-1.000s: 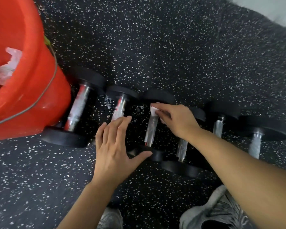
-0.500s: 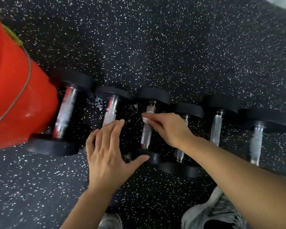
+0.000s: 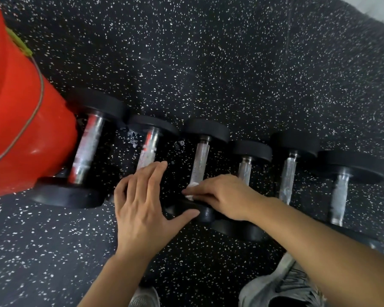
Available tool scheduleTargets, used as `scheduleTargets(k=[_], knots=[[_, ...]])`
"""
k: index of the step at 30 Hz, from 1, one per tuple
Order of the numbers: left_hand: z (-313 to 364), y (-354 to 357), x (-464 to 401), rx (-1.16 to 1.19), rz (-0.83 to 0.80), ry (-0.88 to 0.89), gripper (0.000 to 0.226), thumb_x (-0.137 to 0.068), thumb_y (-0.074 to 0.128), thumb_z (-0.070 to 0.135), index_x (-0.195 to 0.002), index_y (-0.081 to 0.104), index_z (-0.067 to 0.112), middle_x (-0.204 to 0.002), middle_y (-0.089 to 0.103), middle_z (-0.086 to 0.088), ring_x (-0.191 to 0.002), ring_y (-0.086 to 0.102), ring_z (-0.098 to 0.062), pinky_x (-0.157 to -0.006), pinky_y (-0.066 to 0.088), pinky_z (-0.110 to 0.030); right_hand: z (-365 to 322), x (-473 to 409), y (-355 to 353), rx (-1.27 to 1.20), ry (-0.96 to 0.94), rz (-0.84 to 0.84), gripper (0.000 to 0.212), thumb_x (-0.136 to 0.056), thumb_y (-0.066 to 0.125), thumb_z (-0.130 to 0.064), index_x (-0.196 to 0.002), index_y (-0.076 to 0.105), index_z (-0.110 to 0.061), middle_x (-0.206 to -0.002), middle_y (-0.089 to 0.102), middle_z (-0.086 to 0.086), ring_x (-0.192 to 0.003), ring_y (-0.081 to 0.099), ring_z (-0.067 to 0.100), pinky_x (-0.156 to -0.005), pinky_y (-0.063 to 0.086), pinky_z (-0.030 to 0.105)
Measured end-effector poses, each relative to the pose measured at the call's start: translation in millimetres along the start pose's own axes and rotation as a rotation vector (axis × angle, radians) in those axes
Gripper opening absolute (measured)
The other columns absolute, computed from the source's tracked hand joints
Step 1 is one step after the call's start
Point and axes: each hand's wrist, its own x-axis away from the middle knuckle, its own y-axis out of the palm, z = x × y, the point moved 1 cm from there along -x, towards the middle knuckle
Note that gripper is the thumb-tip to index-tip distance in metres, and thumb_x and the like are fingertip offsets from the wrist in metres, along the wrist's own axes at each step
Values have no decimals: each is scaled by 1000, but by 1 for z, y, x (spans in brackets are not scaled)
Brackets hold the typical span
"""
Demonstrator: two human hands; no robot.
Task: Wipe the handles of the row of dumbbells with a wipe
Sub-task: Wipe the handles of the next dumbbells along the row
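Observation:
Several black dumbbells with chrome handles lie in a row on the speckled floor. My right hand is closed around a small white wipe at the near end of the third dumbbell's handle. My left hand lies flat with fingers spread over the near end of the second dumbbell, its thumb touching the third dumbbell's near weight. The first dumbbell lies against the bucket. The fourth dumbbell is partly hidden by my right hand.
A red bucket with a wire handle stands at the left, touching the first dumbbell. Two more dumbbells lie to the right. My grey shoes are at the bottom edge. A pale wall strip shows top right.
My right hand has slid the wipe down the third handle from its far end to its near end. The left hand stayed on the second dumbbell. The view shifted right.

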Motion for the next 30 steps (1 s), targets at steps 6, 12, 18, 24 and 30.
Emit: scheduleTargets(k=[6, 12, 18, 24, 30], knots=[[-1, 0, 0, 7, 12, 2, 108, -74, 65, 86, -148, 49, 9, -145, 58, -6, -132, 55, -28, -116, 28, -45, 6, -13, -32, 31, 91, 420, 36, -105, 47, -44, -141, 52, -49, -125, 74, -10, -105, 72, 16, -89, 58, 38], [-3, -2, 0, 12, -1, 1, 107, -75, 65, 85, -149, 48, 11, -145, 57, -5, -133, 55, -27, -116, 29, -45, 7, -22, -18, 19, 156, 453, 37, -107, 42, -41, -142, 53, -48, -129, 72, -7, -115, 69, 20, -93, 55, 36], [-1, -2, 0, 14, -4, 5, 107, -75, 64, 86, -149, 47, 11, -146, 57, -4, -133, 54, -26, -117, 26, -43, 11, -12, -14, -82, 104, 296, 37, -104, 41, -46, -139, 54, -51, -131, 70, -11, -117, 67, 12, -95, 56, 37], [-1, -2, 0, 20, -3, 4, 107, -74, 64, 86, -149, 47, 12, -146, 57, -4, -133, 53, -25, -118, 24, -41, 2, 0, -8, -61, 36, 116, 37, -103, 43, -45, -138, 55, -51, -136, 67, -12, -121, 65, 10, -103, 51, 33], [-1, -2, 0, 26, -9, -3, 107, -73, 64, 86, -150, 48, 12, -146, 57, -4, -134, 52, -24, -119, 22, -39, -3, -2, -18, 28, 3, -131, 34, -104, 48, -44, -135, 54, -55, -130, 68, -22, -120, 64, 8, -106, 49, 36]])
